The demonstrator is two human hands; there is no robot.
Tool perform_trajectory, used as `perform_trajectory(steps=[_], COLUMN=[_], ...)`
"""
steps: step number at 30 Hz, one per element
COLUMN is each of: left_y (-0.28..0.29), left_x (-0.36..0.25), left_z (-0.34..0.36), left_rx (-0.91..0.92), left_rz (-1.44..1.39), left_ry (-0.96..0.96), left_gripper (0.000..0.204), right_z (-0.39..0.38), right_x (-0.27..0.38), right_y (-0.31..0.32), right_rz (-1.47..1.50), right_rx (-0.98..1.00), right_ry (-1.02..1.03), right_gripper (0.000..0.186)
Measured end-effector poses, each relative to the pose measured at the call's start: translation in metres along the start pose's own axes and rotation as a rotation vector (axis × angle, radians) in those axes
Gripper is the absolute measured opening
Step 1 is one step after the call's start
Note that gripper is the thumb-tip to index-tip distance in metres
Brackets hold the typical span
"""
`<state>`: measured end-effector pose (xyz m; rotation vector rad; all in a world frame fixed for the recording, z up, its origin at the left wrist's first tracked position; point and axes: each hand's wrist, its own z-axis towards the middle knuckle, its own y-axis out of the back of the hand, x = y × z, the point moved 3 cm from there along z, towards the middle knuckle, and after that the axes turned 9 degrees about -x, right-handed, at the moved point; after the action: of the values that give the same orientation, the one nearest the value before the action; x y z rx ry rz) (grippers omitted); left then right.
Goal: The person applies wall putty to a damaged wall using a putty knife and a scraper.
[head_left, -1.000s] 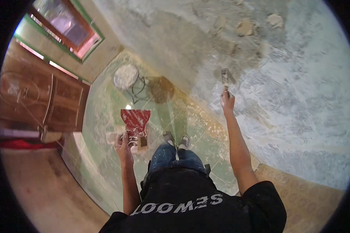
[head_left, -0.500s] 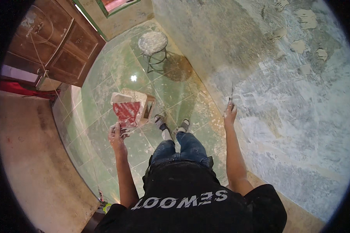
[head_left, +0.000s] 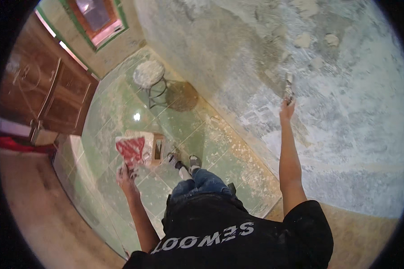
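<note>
My left hand (head_left: pixel 127 176) grips a red, flat putty board (head_left: pixel 131 150) by its near edge. Pale putty smears streak the board's face. On the right, my outstretched right hand (head_left: pixel 287 109) is closed around the handle of a putty knife (head_left: pixel 289 81), whose blade is up at the wall and looks coated in pale putty. Whether the blade touches the wall is hard to tell. The wall (head_left: pixel 336 116) is grey with whitish smears, and thicker putty patches (head_left: pixel 303 40) sit higher up.
A putty-splattered box (head_left: pixel 158 149) with an opening in its side stands on the green tiled floor (head_left: pixel 184 130), just beyond the board. Farther off is a round stool (head_left: pixel 149 74) with metal legs. A brown wooden door (head_left: pixel 72 89) is at the left. Crumbs of putty (head_left: pixel 242 157) litter the wall's foot.
My right hand has reached up and farther along the wall with the putty knife. The view has swung to the right, so the floor things sit farther left. My left hand still holds the board.
</note>
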<state>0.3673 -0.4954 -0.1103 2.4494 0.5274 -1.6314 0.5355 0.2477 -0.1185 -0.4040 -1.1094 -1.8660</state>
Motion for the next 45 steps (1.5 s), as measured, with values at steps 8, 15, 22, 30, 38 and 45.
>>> perform_trajectory(steps=[8,15,22,30,38,45], left_y=[0.050,0.129,0.133,0.173,0.295,0.374], left_x=[-0.024,-0.007,-0.014,-0.018,-0.008,0.031], left_z=[-0.025,-0.078,-0.067,0.008,0.141,0.224], left_rx=[-0.170,-0.463,-0.489,-0.458,-0.521,-0.587], left_rz=[-0.089,-0.025,-0.025,-0.023,-0.013,0.040], left_ry=[-0.162,-0.045,0.028,0.073,0.211,0.320], left_gripper=[0.022,0.022,0.022,0.023,0.020,0.015], right_z=[-0.191,-0.372,-0.465,-0.555,-0.675,-0.785], right_x=[-0.157,0.016,0.118,0.217,0.396,0.393], right_y=[-0.129,-0.154,-0.170,-0.231,-0.300,-0.389], right_rz=[-0.035,0.039,0.084,0.029,-0.180,-0.269], right_rx=[0.511,1.168,1.574,1.451,1.492,1.511], right_ry=[-0.485,-0.855,-0.524,0.163,0.452,0.500], right_gripper=[0.029,0.043,0.035,0.052,0.044,0.037])
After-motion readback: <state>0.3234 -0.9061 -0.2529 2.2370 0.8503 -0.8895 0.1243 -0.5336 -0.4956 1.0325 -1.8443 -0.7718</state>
